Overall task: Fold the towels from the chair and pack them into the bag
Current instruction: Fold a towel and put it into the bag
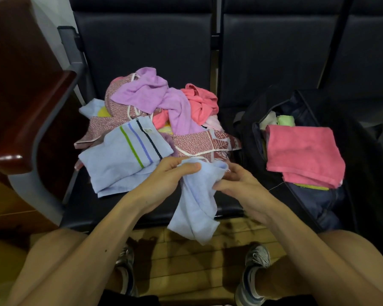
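A pale blue towel (195, 213), crumpled and limp, is being held over the near edge of the chair (142, 51), just right of the pile (155, 102). Its top is being pinched by the left hand (164, 175) and right hand (239, 184), whose fingers are being kept curled narrowly round the cloth.

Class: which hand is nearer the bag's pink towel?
Right. Both hold a blue towel; the right hand is left of the pink towel, the left hand farther left.
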